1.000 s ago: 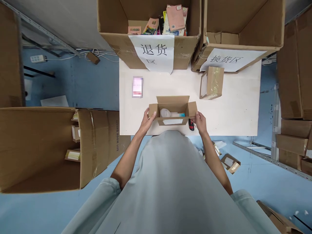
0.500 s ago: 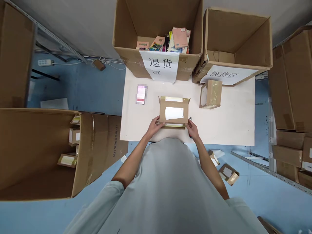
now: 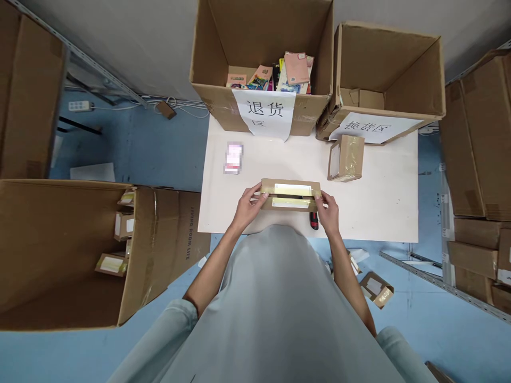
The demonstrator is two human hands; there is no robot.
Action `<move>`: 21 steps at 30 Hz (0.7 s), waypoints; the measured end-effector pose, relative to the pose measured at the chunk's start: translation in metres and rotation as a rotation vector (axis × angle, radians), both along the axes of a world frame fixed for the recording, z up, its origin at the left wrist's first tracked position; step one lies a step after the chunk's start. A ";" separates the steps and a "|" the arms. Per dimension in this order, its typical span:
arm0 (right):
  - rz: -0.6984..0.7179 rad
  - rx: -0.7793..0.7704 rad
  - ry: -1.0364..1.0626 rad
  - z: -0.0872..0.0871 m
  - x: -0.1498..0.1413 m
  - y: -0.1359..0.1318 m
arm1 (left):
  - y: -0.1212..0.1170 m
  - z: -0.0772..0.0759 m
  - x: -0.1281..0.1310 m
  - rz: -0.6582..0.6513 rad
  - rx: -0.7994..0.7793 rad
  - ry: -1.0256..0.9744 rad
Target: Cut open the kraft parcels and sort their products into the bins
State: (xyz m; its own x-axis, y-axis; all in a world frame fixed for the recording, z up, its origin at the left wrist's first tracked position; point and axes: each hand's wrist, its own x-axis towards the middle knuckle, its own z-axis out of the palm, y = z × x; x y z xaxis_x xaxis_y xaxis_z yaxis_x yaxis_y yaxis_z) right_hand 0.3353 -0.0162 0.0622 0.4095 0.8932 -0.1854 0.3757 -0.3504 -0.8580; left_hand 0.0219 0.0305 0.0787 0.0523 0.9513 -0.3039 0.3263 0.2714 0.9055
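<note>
A small cardboard box (image 3: pixel 290 185) with a slit top, yellowish tape and split white labels is at the near side of the white table (image 3: pixel 271 159). My left hand (image 3: pixel 248 205) grips its left end, thumb on the top edge by the slit. On its right end my right hand (image 3: pixel 327 211) holds on in the same way. Just below the box lies a red and black box cutter (image 3: pixel 314 221), close to my right hand. Whatever is inside the box is hidden.
Behind stand a large carton (image 3: pixel 219 109) with booklets and a carton (image 3: pixel 399 111) holding a small box. A taped parcel (image 3: pixel 347 158) sits right; a pixelated item (image 3: pixel 233 158) lies left. Left of the table is a big carton (image 3: pixel 159 229) with parcels; another parcel (image 3: pixel 375 287) is on the floor.
The box has tipped so its slit, taped side now faces up, and the broad labelled face is out of sight. Both hands have shifted up its ends, and the box cutter shows more fully.
</note>
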 end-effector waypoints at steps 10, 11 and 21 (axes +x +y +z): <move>-0.007 -0.092 -0.064 0.021 -0.015 0.014 | 0.012 0.027 0.005 0.083 -0.010 0.241; -0.008 -0.083 -0.063 0.031 -0.015 0.011 | 0.011 0.037 0.004 0.078 0.020 0.239; -0.002 0.258 -0.191 0.158 0.010 0.018 | 0.031 0.141 0.007 -0.004 0.399 0.109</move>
State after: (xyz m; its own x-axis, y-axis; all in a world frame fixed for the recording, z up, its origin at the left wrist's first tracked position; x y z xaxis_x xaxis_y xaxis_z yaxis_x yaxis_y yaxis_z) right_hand 0.3453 0.0016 0.2200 0.4166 0.9001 0.1274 0.5385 -0.1315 -0.8323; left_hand 0.0291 0.0614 0.2198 0.0436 0.9954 0.0851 0.4269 -0.0955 0.8993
